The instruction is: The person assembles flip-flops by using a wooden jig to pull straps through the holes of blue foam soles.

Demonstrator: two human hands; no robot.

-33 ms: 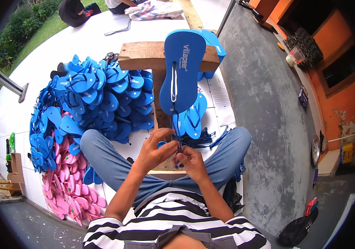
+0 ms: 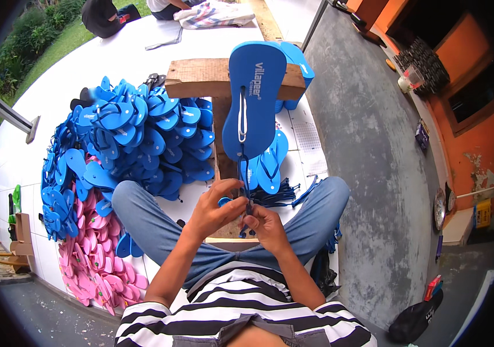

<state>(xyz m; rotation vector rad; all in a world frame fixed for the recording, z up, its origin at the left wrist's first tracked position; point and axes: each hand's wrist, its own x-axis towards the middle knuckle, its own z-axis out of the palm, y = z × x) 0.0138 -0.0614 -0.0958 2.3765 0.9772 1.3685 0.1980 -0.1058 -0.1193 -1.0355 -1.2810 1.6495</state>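
Observation:
A blue flip-flop sole (image 2: 256, 87) rests against a wooden block (image 2: 198, 78) in front of me, with a thin pale wire loop (image 2: 242, 120) lying along it. From the sole's near end hangs a dark blue flip-flop strap (image 2: 247, 173). My left hand (image 2: 217, 209) is closed, its fingertips pinching the strap from the left. My right hand (image 2: 268, 228) pinches the strap's lower part between thumb and fingers, close beside the left fingertips. The strap's loose ends (image 2: 247, 233) dangle under the hands.
A large heap of blue flip-flops (image 2: 131, 127) lies to the left, with pink flip-flops (image 2: 99, 254) nearer me. Finished-looking blue flip-flops (image 2: 270, 165) and a bundle of loose straps (image 2: 278, 195) lie right of the wooden stand. Another person (image 2: 102, 17) sits at the far left.
The strap's loose ends have shifted slightly below my hands. My right hand has barely moved; the sole and left hand stay in place.

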